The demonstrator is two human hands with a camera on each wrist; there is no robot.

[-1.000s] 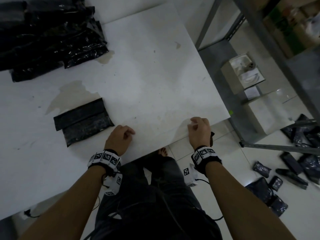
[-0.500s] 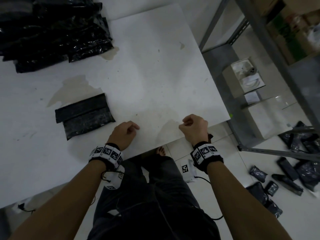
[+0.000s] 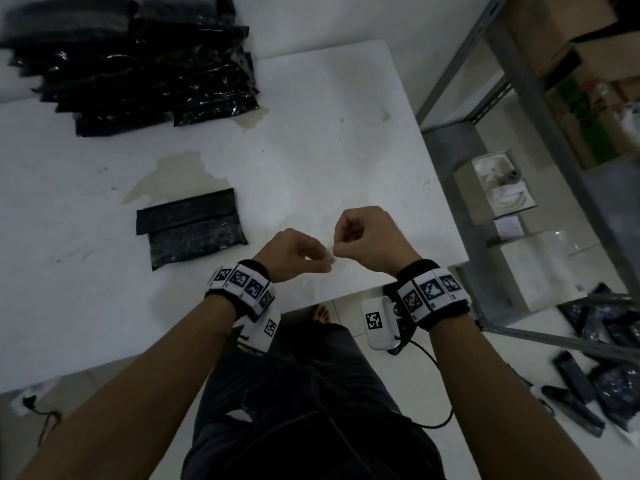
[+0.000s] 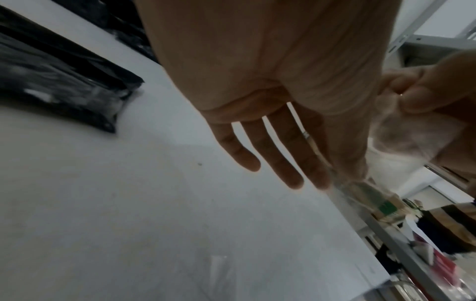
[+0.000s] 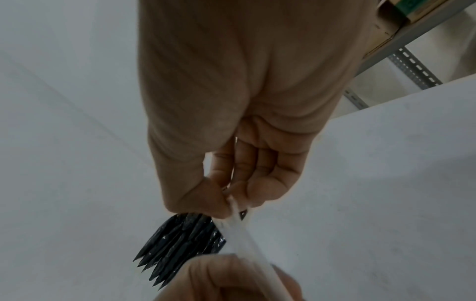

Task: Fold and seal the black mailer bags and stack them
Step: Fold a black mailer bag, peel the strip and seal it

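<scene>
My right hand pinches a pale liner strip, my left hand taking its other end, probably to discard it. The sealed mailer lies at ten o'clock on the worktop; the stack sits at eleven.

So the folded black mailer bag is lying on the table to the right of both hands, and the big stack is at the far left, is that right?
Not quite. The head view shows the folded black mailer bag lying to the left of the left hand and right hand, not the right. It does lie on the table, and the big stack is at the far left.
</scene>
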